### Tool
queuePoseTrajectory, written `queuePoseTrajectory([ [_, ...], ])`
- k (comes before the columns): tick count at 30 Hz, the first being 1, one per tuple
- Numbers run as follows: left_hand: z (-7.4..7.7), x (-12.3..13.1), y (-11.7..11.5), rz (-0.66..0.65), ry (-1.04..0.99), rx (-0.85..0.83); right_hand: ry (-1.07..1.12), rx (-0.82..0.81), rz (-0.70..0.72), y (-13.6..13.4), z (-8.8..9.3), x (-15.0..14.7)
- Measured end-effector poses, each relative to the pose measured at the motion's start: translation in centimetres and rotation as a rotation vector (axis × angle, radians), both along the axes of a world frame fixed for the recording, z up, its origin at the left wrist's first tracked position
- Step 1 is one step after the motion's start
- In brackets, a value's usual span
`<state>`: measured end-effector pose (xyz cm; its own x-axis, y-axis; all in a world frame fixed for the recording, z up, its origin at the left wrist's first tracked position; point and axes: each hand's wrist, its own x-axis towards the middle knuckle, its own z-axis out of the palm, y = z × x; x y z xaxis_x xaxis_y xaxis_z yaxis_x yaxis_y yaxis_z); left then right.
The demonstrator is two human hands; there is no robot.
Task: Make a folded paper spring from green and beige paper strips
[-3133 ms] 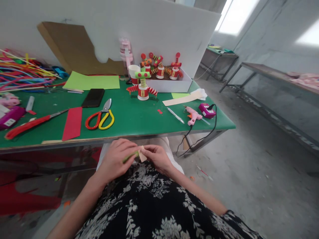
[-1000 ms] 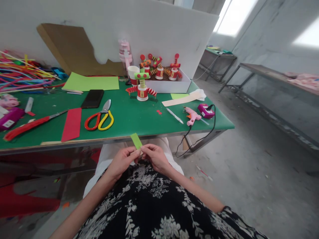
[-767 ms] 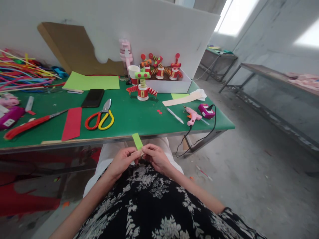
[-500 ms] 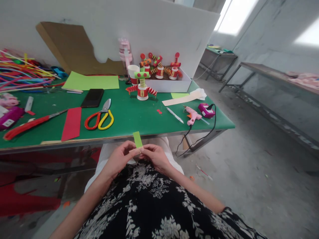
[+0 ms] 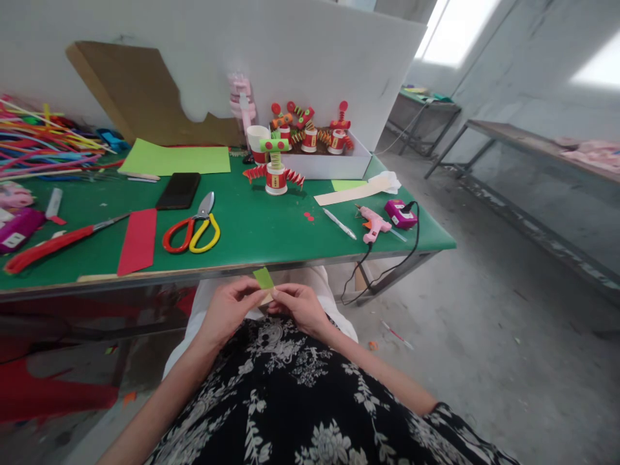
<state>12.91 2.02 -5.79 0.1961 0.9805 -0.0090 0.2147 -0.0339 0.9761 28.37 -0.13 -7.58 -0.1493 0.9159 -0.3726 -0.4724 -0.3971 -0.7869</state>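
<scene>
Over my lap, just below the table edge, both hands pinch paper strips. A short green paper strip (image 5: 263, 278) points up and to the left between my fingers. Against its lower end lies a cream paper strip (image 5: 267, 298), partly hidden by the fingers. My left hand (image 5: 230, 306) is closed, its thumb and fingertips on the strips from the left. From the right, the thumb and fingers of my right hand (image 5: 299, 306) pinch the spot where the strips meet. Whether the strips are glued there, I cannot tell.
On the green table (image 5: 252, 236) stands a paper-cup figure (image 5: 276, 179), before a white box (image 5: 334, 166) of similar figures. Scissors (image 5: 196, 226), red paper (image 5: 138, 242) and a phone (image 5: 179, 190) lie left. A pen (image 5: 340, 223) and corded glue gun (image 5: 374, 223) lie right.
The green strip has tipped left and lower, and less of its length shows above my fingers. More of the cream strip shows below it. Both hands keep their pinch.
</scene>
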Motion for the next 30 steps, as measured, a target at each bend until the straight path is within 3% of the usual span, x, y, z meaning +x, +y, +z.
queuePoseTrajectory([
  [6, 0.0, -0.7, 0.1, -0.028, 0.109, 0.187, 0.002, -0.031, 0.024, -0.1, 0.4, 0.2],
  [9, 0.3, -1.2, 0.1, -0.139, 0.153, 0.301, -0.011, -0.036, 0.028, -0.2, 0.5, 0.3],
  [14, 0.2, -2.3, 0.5, -0.329, 0.323, 0.633, 0.000, -0.031, 0.029, -0.2, 0.8, 0.1],
  [22, -0.1, -2.6, 0.7, -0.328, 0.533, 0.849, -0.039, -0.027, 0.025, -0.4, 1.3, 0.5],
  [24, 0.1, -2.6, 0.6, -0.315, 0.520, 0.816, -0.053, -0.017, 0.022, -0.3, 1.4, 0.6],
  [26, 0.3, -2.5, 0.4, -0.266, 0.439, 0.672, -0.062, -0.004, -0.011, -0.2, 1.4, 0.6],
  [30, 0.5, -1.7, -0.1, -0.113, 0.106, 0.117, -0.061, 0.035, -0.129, 0.0, 1.5, 0.6],
])
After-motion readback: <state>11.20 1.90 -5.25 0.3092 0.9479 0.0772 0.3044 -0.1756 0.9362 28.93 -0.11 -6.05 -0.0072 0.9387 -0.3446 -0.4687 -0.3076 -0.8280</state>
